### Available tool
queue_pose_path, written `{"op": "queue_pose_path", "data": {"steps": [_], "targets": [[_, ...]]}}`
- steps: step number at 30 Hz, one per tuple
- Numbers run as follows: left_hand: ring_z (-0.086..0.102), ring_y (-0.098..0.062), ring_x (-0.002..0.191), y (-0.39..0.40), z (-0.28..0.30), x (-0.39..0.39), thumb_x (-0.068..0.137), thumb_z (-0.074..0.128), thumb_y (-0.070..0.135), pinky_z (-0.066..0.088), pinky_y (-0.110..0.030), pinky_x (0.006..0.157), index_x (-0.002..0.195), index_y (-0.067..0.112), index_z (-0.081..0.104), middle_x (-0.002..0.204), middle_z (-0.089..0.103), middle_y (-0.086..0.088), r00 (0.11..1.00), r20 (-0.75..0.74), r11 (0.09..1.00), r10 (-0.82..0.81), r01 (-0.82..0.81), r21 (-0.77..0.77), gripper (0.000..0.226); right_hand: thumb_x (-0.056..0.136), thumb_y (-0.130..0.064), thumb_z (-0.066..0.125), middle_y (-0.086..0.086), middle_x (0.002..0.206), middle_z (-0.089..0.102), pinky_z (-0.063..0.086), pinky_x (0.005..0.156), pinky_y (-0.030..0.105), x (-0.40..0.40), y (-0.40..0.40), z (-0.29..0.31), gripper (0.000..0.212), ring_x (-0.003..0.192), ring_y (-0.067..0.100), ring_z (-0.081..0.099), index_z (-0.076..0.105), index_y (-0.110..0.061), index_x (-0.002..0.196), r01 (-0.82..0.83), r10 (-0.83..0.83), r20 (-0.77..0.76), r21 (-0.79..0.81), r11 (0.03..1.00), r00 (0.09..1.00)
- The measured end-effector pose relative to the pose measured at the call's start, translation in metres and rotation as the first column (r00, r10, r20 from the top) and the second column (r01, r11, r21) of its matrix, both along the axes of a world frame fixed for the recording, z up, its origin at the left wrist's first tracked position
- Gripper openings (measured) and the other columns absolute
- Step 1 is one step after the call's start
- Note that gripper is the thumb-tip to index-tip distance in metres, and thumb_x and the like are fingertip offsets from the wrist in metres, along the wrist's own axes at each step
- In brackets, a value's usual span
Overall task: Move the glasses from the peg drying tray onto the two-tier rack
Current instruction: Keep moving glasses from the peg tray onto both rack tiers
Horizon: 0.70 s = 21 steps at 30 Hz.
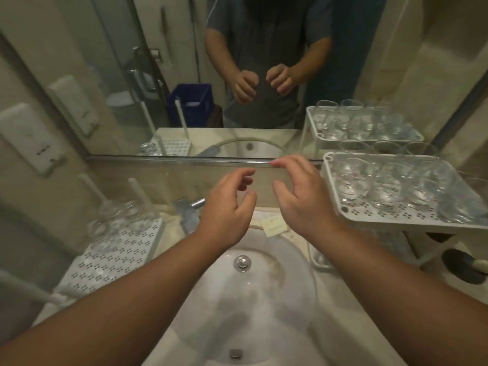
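The white perforated peg drying tray (pixel 116 257) lies on the counter at the left, with tall white pegs at its back. Three clear glasses (pixel 124 215) stand upside down at its far end. The white two-tier rack (pixel 396 215) stands at the right; its top shelf holds several clear glasses (pixel 383 186), and the lower tier is mostly hidden. Both my hands hover over the sink between tray and rack. My left hand (pixel 227 207) and my right hand (pixel 298 191) hold nothing, fingers curled and apart.
A white round sink (pixel 285 299) with a metal drain lies below my hands. A chrome tap (pixel 190 207) stands behind it. A wall mirror (pixel 237 75) reflects a person, a blue crate and the rack. A dark brush (pixel 464 268) lies at the far right.
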<state>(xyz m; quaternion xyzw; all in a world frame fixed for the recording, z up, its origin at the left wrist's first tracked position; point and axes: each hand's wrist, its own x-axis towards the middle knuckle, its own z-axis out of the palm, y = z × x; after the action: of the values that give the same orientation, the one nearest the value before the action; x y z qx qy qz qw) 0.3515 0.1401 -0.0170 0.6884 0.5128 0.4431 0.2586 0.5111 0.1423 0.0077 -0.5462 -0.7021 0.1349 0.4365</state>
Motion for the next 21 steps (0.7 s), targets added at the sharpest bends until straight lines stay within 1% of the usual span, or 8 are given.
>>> {"op": "queue_pose_path", "data": {"steps": [3,6,8,10,13,15,18,21], "targets": [[0.056,-0.001,0.103,0.002,-0.005,-0.044,0.087,0.057,0.023,0.049,-0.026,0.086,0.128,0.029,0.056,0.111,0.06,0.01,0.997,-0.035,0.997,0.069,-0.07,-0.014,0.042,0.085,-0.008,0.059,-0.004,0.114,0.057,0.033,0.096,0.018,-0.04,0.012,-0.003,0.031,0.112,0.013,0.051,0.064,-0.016,0.114,-0.041,0.041,0.004,-0.018,0.999,0.999],[0.055,0.002,0.103,0.004,-0.013,-0.088,0.088,0.061,0.017,0.042,-0.008,0.082,0.13,0.028,0.055,0.114,0.06,0.009,0.989,-0.072,0.991,0.128,-0.13,-0.031,0.043,0.085,-0.011,0.059,-0.009,0.112,0.055,0.033,0.091,0.015,-0.081,0.022,-0.01,0.03,0.111,0.011,0.051,0.064,-0.019,0.114,-0.094,0.095,0.005,-0.035,0.995,0.995],[0.054,0.006,0.103,0.005,-0.017,-0.118,0.088,0.061,0.017,0.039,-0.003,0.079,0.13,0.03,0.054,0.114,0.059,0.011,0.982,-0.079,0.984,0.17,-0.174,-0.048,0.044,0.086,-0.014,0.059,-0.01,0.115,0.055,0.033,0.09,0.013,-0.111,0.029,-0.017,0.03,0.111,0.009,0.051,0.063,-0.021,0.115,-0.134,0.134,-0.001,-0.058,0.989,0.991],[0.056,0.005,0.101,0.005,-0.022,-0.146,0.089,0.061,0.019,0.041,-0.008,0.078,0.13,0.031,0.054,0.115,0.058,0.012,0.974,-0.085,0.974,0.21,-0.216,-0.07,0.043,0.085,-0.013,0.061,-0.007,0.115,0.056,0.036,0.09,0.016,-0.14,0.035,-0.023,0.031,0.108,0.008,0.052,0.063,-0.02,0.115,-0.163,0.164,0.006,-0.061,0.985,0.987],[0.06,0.0,0.097,0.006,-0.029,-0.187,0.088,0.058,0.02,0.044,-0.015,0.079,0.129,0.031,0.056,0.114,0.056,0.012,0.96,-0.091,0.956,0.264,-0.273,-0.104,0.042,0.084,-0.01,0.061,-0.005,0.113,0.056,0.039,0.081,0.015,-0.184,0.044,-0.035,0.031,0.09,0.002,0.051,0.065,-0.018,0.114,-0.207,0.208,0.007,-0.074,0.976,0.978],[0.06,-0.001,0.096,0.005,-0.034,-0.213,0.088,0.058,0.02,0.045,-0.015,0.08,0.128,0.032,0.056,0.113,0.054,0.012,0.949,-0.103,0.943,0.297,-0.308,-0.124,0.042,0.085,-0.012,0.059,-0.009,0.113,0.053,0.04,0.077,0.013,-0.212,0.048,-0.043,0.031,0.088,-0.002,0.051,0.063,-0.02,0.114,-0.239,0.241,0.005,-0.111,0.965,0.971],[0.06,-0.002,0.095,0.005,-0.041,-0.248,0.087,0.058,0.021,0.051,-0.024,0.082,0.13,0.032,0.054,0.115,0.052,0.012,0.933,-0.122,0.922,0.339,-0.355,-0.155,0.045,0.085,-0.014,0.058,-0.013,0.111,0.048,0.046,0.081,0.023,-0.25,0.054,-0.053,0.03,0.088,0.002,0.052,0.063,-0.021,0.114,-0.276,0.278,-0.005,-0.138,0.951,0.961],[0.062,-0.002,0.092,0.005,-0.049,-0.278,0.086,0.06,0.024,0.056,-0.033,0.08,0.134,0.034,0.048,0.122,0.049,0.01,0.92,-0.144,0.896,0.364,-0.388,-0.215,0.05,0.084,-0.016,0.059,-0.014,0.11,0.045,0.046,0.081,0.025,-0.282,0.058,-0.063,0.029,0.092,0.002,0.051,0.063,-0.021,0.112,-0.308,0.312,0.005,-0.136,0.941,0.95]]}}
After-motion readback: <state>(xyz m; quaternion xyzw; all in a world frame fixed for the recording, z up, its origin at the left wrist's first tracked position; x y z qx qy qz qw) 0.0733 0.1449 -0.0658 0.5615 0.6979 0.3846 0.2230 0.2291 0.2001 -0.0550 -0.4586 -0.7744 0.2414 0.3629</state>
